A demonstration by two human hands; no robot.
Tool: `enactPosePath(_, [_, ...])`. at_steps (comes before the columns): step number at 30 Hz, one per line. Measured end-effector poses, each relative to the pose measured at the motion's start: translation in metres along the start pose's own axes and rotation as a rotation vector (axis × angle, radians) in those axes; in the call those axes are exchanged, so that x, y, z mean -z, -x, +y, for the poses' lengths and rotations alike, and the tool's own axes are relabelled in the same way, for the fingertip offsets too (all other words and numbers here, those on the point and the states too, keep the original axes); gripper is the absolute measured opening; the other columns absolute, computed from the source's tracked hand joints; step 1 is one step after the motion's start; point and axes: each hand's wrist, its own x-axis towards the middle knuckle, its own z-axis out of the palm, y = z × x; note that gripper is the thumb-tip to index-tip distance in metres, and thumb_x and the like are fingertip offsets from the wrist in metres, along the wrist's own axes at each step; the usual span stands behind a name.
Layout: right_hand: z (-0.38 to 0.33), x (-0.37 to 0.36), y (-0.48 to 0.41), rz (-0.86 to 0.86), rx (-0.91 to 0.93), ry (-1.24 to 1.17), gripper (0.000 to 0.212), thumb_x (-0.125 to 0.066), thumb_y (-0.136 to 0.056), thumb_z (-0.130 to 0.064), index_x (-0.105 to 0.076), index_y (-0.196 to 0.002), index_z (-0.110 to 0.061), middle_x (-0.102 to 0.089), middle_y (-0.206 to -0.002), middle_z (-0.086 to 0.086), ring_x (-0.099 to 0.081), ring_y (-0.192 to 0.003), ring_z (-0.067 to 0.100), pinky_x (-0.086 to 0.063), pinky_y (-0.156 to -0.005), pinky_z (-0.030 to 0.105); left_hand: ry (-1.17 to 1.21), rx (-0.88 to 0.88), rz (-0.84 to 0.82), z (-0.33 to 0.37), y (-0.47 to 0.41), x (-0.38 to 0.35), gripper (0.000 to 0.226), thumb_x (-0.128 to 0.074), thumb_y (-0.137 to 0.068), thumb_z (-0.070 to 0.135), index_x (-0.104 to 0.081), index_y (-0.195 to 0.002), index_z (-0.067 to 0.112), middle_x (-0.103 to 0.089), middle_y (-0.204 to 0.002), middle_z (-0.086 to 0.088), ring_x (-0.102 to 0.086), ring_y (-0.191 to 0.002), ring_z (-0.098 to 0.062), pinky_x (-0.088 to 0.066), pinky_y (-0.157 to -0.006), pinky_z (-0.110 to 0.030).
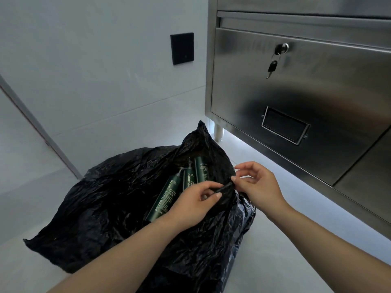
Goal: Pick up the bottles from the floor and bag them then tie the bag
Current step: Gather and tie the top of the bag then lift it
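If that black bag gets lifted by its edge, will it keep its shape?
Probably not: the black bag is thin, crinkled film that lies slumped, so it should flop. The three bottles inside would likely slide together and weigh down the bottom.

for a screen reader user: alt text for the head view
A left hand and right hand pinch the edge of a black bag on the floor, with three green bottles inside. A steel cabinet, keys hanging at its lock, stands at right.
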Motion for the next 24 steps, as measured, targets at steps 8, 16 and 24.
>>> enactPosePath(8, [0.003, -0.017, -0.012, -0.206, 0.146, 0.287, 0.048, -0.075, -0.067, -0.049, -0.054, -0.11, -0.047, -0.047, -0.128, -0.02, -0.046, -0.116, -0.002, -0.043, -0.086, 0.014, -0.277, -0.034, 0.232, 0.0, 0.028, 0.038, 0.022, -0.074, -0.077, 0.027, -0.063, -0.085, 0.044, -0.061, -0.077, 0.011, -0.049, -0.059, -0.001, -0.042, -0.059, -0.008])
enactPosePath(16, [-0.014, -0.093, -0.009, -0.484, 0.237, 0.27, 0.007, -0.077, -0.075, -0.029, -0.071, -0.071, -0.03, -0.07, -0.07, -0.018, -0.061, -0.067, -0.008, -0.042, -0.064, 0.007, -0.26, -0.03, 0.378, -0.008, 0.055, 0.09, 0.012, -0.075, -0.077, 0.027, -0.069, -0.084, 0.035, -0.063, -0.074, 0.012, -0.053, -0.052, -0.005, -0.045, -0.056, -0.013])
enactPosePath(24, [-0.026, -0.082, -0.007, -0.25, 0.272, 0.124, 0.014, -0.074, -0.078, -0.016, -0.071, -0.07, -0.027, -0.072, -0.073, -0.009, -0.066, -0.072, 0.007, -0.052, -0.07, 0.018, 0.133, 0.187, 0.244, -0.019, 0.038, 0.093, 0.022, -0.046, -0.093, 0.041, -0.067, -0.093, 0.034, -0.068, -0.094, 0.013, -0.064, -0.085, -0.004, -0.053, -0.078, -0.026])
